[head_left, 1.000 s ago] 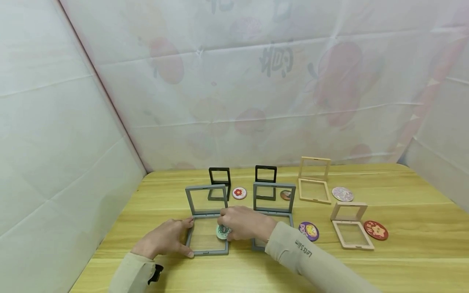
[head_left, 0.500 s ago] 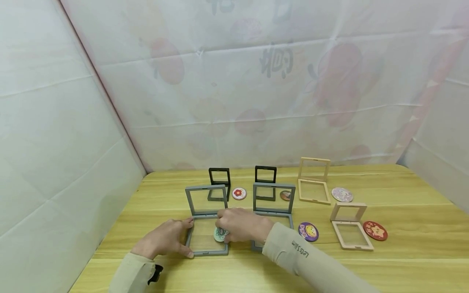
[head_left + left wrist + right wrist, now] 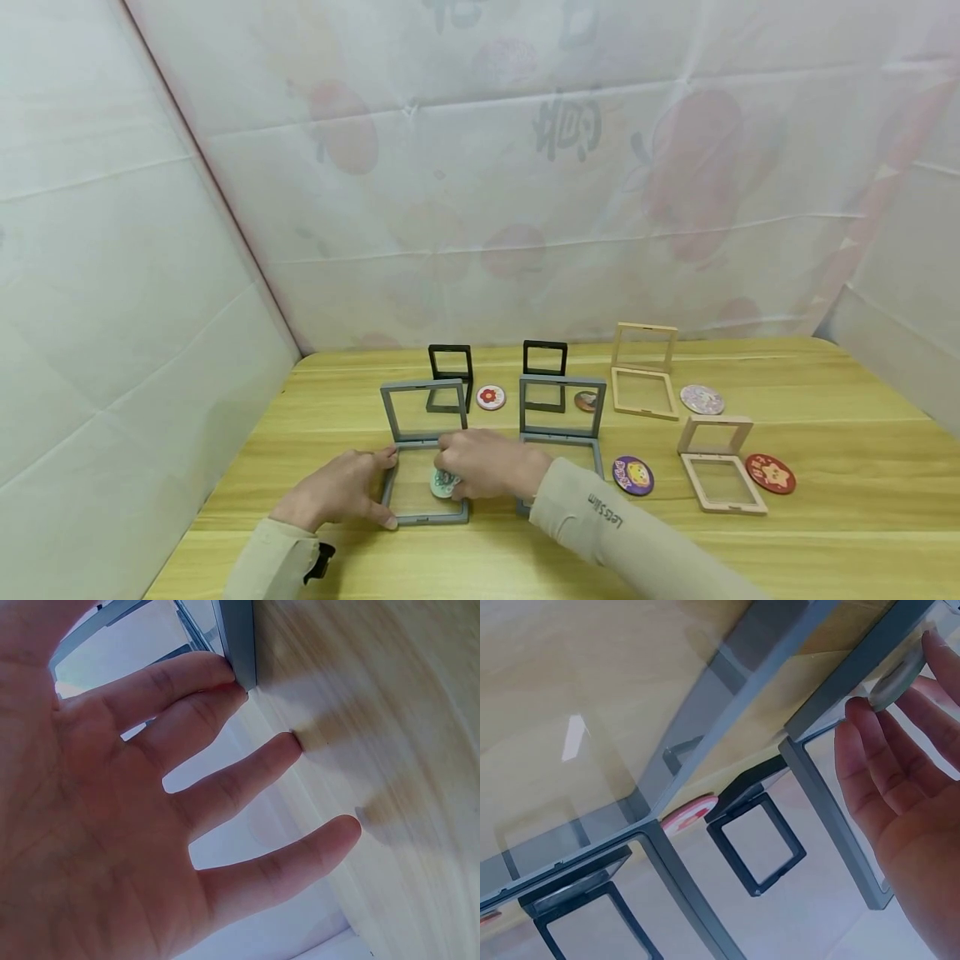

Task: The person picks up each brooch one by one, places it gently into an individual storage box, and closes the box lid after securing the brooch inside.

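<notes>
In the head view, my right hand [image 3: 483, 465] pinches a mint-green round badge [image 3: 444, 482] over the lower panel of the left grey display frame [image 3: 424, 519]. In the right wrist view, fingertips and thumb grip the badge [image 3: 900, 679] by its edge, above the clear film. My left hand [image 3: 337, 490] steadies that frame's left side, thumb at the near corner and fingers at the far one. Its fingers look straight and spread in the left wrist view, two of them touching the grey frame edge [image 3: 238, 641]. The frame's hinged lid [image 3: 423, 384] stands upright behind.
A second open grey frame [image 3: 562, 381] stands to the right, partly behind the right forearm. Behind are two small black frames [image 3: 449, 347] [image 3: 545, 343]. Further right are a yellow frame [image 3: 645, 412] and a beige frame [image 3: 731, 506], with purple [image 3: 633, 475], red [image 3: 770, 473] and pale [image 3: 702, 399] badges nearby.
My right hand has shifted slightly left and down with the mint-green badge, further over the frame's lower panel. The left hand and the frame have stayed in place.
</notes>
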Tool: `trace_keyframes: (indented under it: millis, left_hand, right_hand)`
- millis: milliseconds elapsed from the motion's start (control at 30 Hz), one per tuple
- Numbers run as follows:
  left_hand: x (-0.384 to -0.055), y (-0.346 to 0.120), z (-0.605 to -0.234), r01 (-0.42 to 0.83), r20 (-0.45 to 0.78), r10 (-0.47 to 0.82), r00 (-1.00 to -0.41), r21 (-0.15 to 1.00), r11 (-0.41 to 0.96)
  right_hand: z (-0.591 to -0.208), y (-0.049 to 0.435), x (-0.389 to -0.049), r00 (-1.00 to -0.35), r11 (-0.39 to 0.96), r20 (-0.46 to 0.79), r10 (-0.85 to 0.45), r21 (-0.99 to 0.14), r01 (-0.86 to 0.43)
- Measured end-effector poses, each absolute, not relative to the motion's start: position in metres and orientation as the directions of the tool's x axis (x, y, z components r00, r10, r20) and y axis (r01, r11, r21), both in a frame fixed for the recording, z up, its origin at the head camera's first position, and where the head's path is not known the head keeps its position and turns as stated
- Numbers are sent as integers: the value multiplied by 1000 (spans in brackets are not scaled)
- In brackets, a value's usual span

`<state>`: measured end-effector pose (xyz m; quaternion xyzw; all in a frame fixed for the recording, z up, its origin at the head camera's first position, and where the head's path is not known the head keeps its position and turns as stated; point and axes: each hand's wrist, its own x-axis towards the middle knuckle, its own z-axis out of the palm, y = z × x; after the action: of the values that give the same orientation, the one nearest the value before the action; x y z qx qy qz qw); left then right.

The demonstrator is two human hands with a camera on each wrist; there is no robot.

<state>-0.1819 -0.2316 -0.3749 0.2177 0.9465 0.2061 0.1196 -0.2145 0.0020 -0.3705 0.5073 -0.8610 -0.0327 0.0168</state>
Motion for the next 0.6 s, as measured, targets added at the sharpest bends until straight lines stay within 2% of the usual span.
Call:
trace_keyframes:
  millis: [400, 600]
  left_hand:
    - [-182, -231, -374, 348, -154, 453, -878, 444, 825]
    - [-182, -231, -374, 358, -151, 460, -875, 437, 825]
  right_hand:
    - [-375, -5, -215, -470, 468, 4, -882, 104, -878]
    - [-376, -8, -216, -489, 489, 7, -872, 32, -872]
